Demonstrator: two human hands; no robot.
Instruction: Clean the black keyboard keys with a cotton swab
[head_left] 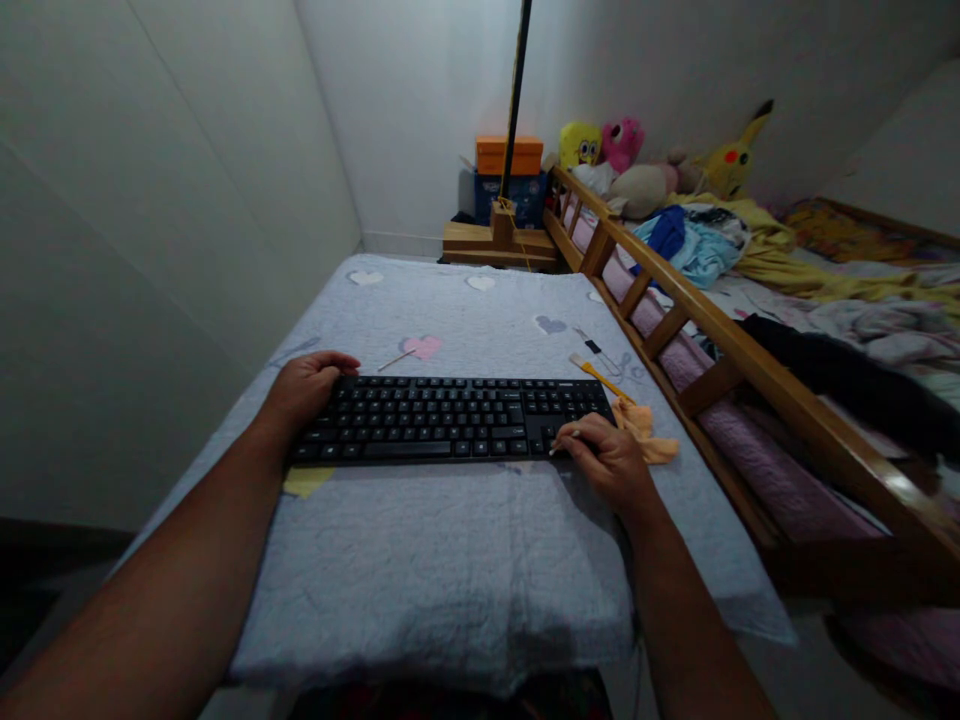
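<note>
We had the black keyboard (442, 418) flat on the patterned cloth (420, 570), at the middle of the frame. Our left hand (309, 385) grasped its left end, fingers by the upper left corner; how firmly, we could not tell. Our right hand (609, 462) pinched a thin pale stick (553, 452), probably a cotton swab, at the keyboard's lower right, over the keys near the number pad (585, 398).

To do this step well, we judged, called for a light pinch close to the tip, short strokes along the gaps between keys, and little downward push, so that no key was pressed and the stick did not bend. The left hand needed to brace the board without tilting it.

The keyboard's long axis ran left to right across the frame, almost level. Its space bar (409, 449) side faced the bottom of the frame, towards us, and its number pad end pointed right, near the orange cloth (646, 432) and the yellow-handled brush (604, 379).
</note>
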